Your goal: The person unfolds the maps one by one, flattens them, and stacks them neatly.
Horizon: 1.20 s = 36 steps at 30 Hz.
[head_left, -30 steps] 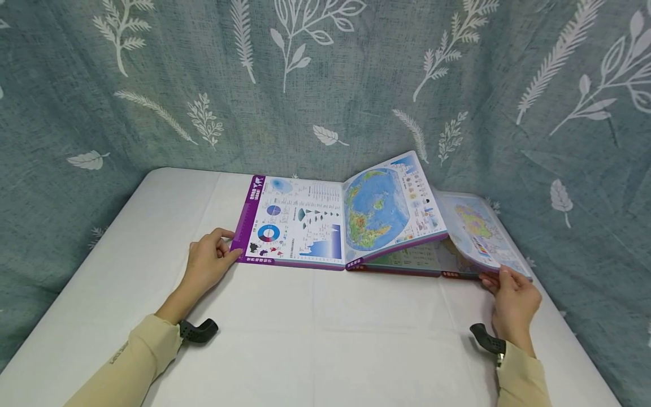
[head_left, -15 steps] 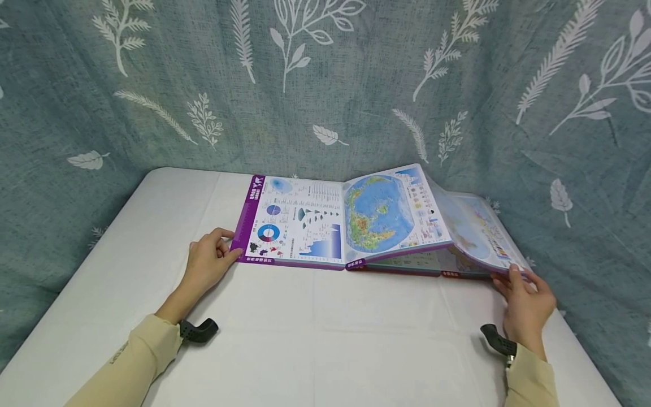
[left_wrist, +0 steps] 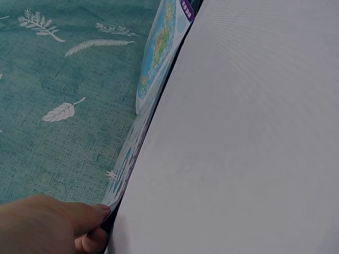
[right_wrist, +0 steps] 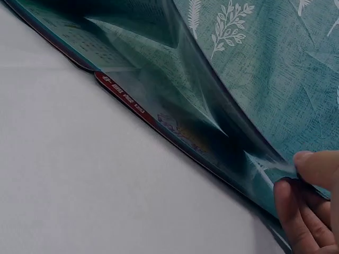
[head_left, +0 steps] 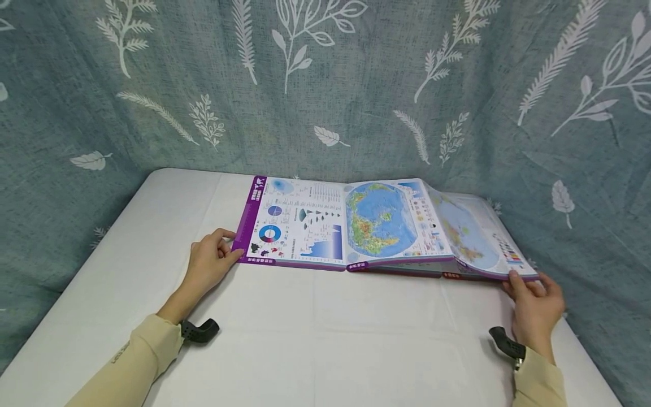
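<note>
A purple-edged folding map (head_left: 325, 186) lies spread across the back of the white table. Its left panel has charts, and world maps fill the other two. The left hand (head_left: 208, 260) pinches the lower left corner between thumb and curled fingers, also seen in the left wrist view. At the far right, the right hand (head_left: 540, 305) pinches the lower corner of the right panel (head_left: 470, 234), which slopes down toward that hand. Beneath it, a lower map sheet with a red tab (right_wrist: 124, 98) shows through the gap; the upper sheet's glossy underside bows over it in the right wrist view.
The white-covered table (head_left: 315, 339) stretches in front of the map. Behind it hangs a blue-green curtain (head_left: 325, 85) with white leaf prints, close to the map's back edge. Each wrist carries a black curved mount (head_left: 200, 330) near a beige sleeve.
The right hand has moved to the right, drawing the right panel out flatter over the lower sheet. The raised middle panel has come down. The left hand stays at its corner.
</note>
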Available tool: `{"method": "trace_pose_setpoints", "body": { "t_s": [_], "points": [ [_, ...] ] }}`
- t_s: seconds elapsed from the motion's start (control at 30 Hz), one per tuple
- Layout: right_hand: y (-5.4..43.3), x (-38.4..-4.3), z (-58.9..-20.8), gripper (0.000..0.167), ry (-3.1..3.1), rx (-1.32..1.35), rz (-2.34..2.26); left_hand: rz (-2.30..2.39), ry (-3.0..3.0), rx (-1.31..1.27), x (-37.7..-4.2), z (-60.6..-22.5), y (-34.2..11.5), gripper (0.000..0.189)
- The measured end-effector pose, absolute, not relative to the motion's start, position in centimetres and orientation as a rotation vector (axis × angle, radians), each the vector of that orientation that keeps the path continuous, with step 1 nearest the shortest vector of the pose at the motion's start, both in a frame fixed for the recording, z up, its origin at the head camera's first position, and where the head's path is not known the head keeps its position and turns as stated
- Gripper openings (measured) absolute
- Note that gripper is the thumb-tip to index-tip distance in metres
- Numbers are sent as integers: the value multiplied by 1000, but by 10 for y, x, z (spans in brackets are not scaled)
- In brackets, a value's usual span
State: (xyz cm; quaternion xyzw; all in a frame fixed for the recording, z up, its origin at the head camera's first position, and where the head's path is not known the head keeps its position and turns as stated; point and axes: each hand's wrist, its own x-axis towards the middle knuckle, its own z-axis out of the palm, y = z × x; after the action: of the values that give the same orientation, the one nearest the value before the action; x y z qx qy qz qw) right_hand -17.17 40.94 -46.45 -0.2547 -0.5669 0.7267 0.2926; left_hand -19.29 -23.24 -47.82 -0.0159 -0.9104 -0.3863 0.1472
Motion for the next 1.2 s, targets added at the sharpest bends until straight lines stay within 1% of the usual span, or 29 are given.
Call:
{"method": "trace_pose_setpoints", "body": {
  "t_s": [0.1, 0.27, 0.4, 0.53, 0.8, 1.2],
  "points": [
    [414, -171, -467, 75, -1677, -717, 1781, -1111, -2625, -46, -193, -478, -232, 38],
    [420, -169, -474, 72, -2085, -829, 1263, -1109, -2637, -39, -194, -479, -232, 38],
    [426, -170, -479, 72, -2175, -785, 1073, -1104, -2640, -34, -194, -480, -232, 38],
    [431, -174, -481, 71, -2205, -747, 1000, -1109, -2638, -38, -194, -480, -233, 38],
    [436, -176, -479, 66, -2335, -795, 890, -1148, -2615, -41, -193, -479, -233, 43],
    [435, -177, -477, 58, -2338, -802, 841, -1119, -2614, -44, -195, -480, -234, 41]
  ]
}}
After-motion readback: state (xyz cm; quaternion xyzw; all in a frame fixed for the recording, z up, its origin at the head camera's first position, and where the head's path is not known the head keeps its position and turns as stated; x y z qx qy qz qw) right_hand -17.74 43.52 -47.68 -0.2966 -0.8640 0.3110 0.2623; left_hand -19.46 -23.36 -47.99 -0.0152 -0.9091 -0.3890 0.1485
